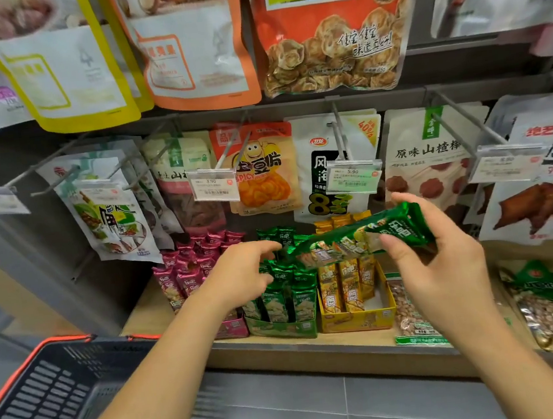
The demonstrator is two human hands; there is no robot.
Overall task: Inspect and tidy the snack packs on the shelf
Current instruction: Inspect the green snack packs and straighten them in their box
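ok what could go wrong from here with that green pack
The long green foil snack pack is held only at its ends by the left hand and right hand; a slip could topple the upright green packs below. It also hangs over the yellow cardboard display box, so it might get misfiled there.

We count three display boxes: pink box (234, 328), green box (282, 330), yellow box (356, 321); one lifted green pack (397, 226); one basket (47, 390).

Cannot read the tiny print on the price tag (354, 179). Cannot see the top of the orange snack bag (327, 31) or the left of the shopping basket (37, 391): cut off.
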